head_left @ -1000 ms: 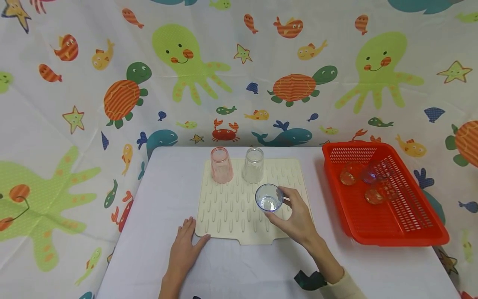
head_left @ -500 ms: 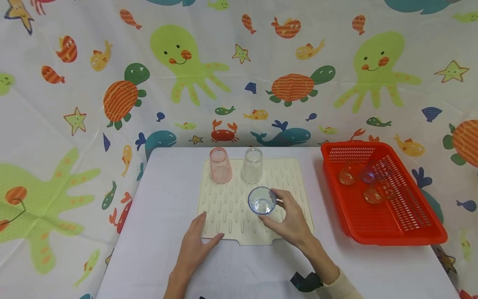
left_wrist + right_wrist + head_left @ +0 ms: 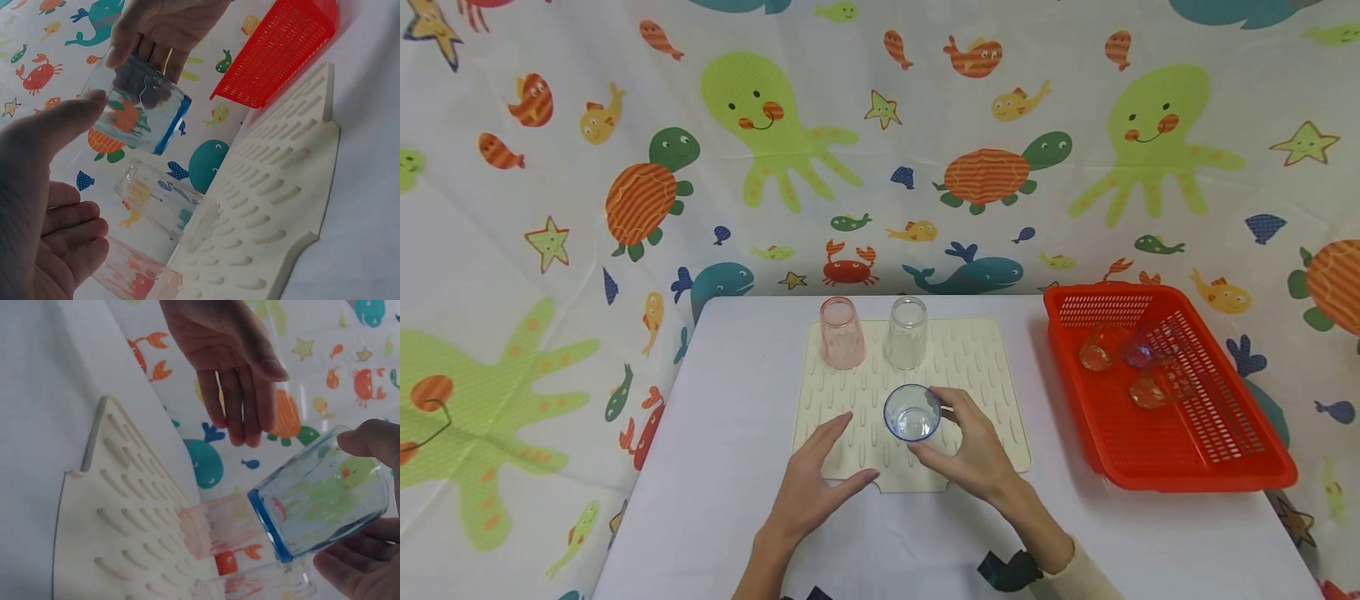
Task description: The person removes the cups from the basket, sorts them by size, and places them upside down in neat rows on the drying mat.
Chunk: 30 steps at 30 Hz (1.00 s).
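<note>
Blue-rimmed glass [image 3: 912, 417] hangs above the cream mat [image 3: 973, 354], in the thumb-and-finger grip of the right hand [image 3: 973, 446]. The left hand [image 3: 812, 487], its grip spread wide and empty, is over the mat's near-left corner. At the mat's far side stand a pink glass [image 3: 843, 340] and a clear glass [image 3: 907, 340].

Far from the hands, I saw the right hand [image 3: 370, 565] hold a clear glass [image 3: 322, 503] with a blue edge. The left hand [image 3: 228, 362] was near, fingers straight. Behind, a pink glass [image 3: 224, 526] stood on the bumpy mat [image 3: 128, 531].
</note>
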Each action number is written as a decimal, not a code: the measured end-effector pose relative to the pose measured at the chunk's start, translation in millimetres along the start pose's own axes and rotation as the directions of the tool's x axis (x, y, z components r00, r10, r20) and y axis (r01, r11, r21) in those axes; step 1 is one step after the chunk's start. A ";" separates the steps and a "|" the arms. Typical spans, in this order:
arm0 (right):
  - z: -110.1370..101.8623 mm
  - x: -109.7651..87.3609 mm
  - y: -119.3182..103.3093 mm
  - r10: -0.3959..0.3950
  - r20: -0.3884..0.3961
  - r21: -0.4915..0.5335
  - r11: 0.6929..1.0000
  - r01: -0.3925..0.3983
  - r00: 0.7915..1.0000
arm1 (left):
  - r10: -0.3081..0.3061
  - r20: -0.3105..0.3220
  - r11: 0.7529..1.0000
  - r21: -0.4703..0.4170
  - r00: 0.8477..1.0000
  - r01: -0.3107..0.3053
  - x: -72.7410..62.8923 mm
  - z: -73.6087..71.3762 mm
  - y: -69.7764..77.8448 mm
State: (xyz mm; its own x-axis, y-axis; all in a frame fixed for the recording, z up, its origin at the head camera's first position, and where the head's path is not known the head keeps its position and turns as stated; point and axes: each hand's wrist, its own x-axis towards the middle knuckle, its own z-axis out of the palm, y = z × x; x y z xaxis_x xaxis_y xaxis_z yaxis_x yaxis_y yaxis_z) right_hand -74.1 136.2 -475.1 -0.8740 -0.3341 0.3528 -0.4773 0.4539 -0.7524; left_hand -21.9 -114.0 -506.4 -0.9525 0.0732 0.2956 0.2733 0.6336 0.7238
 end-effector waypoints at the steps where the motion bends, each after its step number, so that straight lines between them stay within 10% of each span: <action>1: 0.6 -0.1 -0.2 -0.007 0.005 0.004 1.000 0.007 1.000 | 0.008 0.006 1.000 -0.006 1.000 -0.008 1.5 0.0 2.4; 30: 9.0 -4.4 -5.1 -0.187 0.141 0.159 0.974 0.164 0.972 | 0.174 0.071 0.948 -0.281 0.982 -0.148 23.3 -1.6 23.2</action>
State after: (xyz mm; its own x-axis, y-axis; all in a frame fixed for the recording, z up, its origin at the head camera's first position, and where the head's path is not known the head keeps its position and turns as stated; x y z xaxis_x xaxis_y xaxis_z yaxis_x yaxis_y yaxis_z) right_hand -67.0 128.0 -477.9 -0.7476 -0.5264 0.4049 -0.5934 0.2556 -0.7633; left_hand -37.6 -98.9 -481.7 -0.8976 0.2367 0.3720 0.4375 0.3737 0.8179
